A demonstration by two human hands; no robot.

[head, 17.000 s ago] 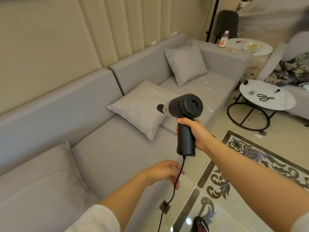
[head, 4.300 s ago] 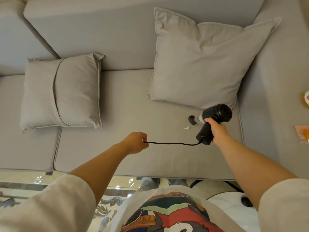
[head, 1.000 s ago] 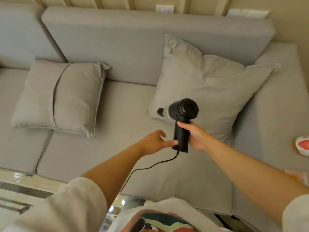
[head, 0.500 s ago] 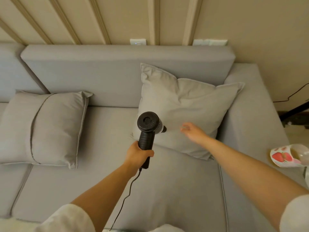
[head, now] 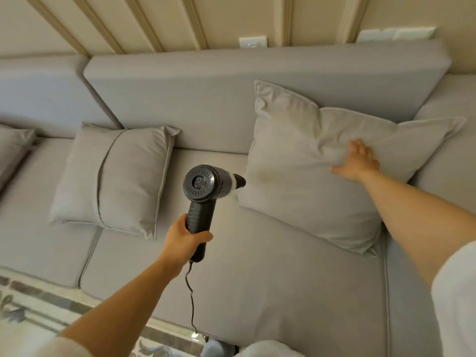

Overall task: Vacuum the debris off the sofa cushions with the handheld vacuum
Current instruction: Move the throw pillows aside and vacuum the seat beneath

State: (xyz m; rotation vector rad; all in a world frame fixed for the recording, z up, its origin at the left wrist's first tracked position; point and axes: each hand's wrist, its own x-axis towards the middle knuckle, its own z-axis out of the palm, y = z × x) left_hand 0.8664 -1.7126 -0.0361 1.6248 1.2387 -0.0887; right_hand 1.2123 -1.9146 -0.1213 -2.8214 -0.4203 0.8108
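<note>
Holding the handheld vacuum: your left hand is wrapped tight round the lower part of its black grip, the round vented rear cap facing you, the short nozzle pointing right.

- Nozzle tip: just beside the lower left edge of the large pillow, above the seat cushion; whether it touches the fabric cannot be told.
- Cord: black, hanging from the grip's base, trailing down over the cushion's front edge.
- Your right hand: fingers spread, palm flat on the large pillow's upper right part, gripping nothing, well apart from your left hand.
- Large pillow: grey, leaning against the backrest in the sofa's right corner.
- Smaller pillow: grey, to the left, propped against the backrest, straddling the seam between two seat cushions.
- Debris: none can be made out on the cushions.
- Wall plate: white, above the backrest.
</note>
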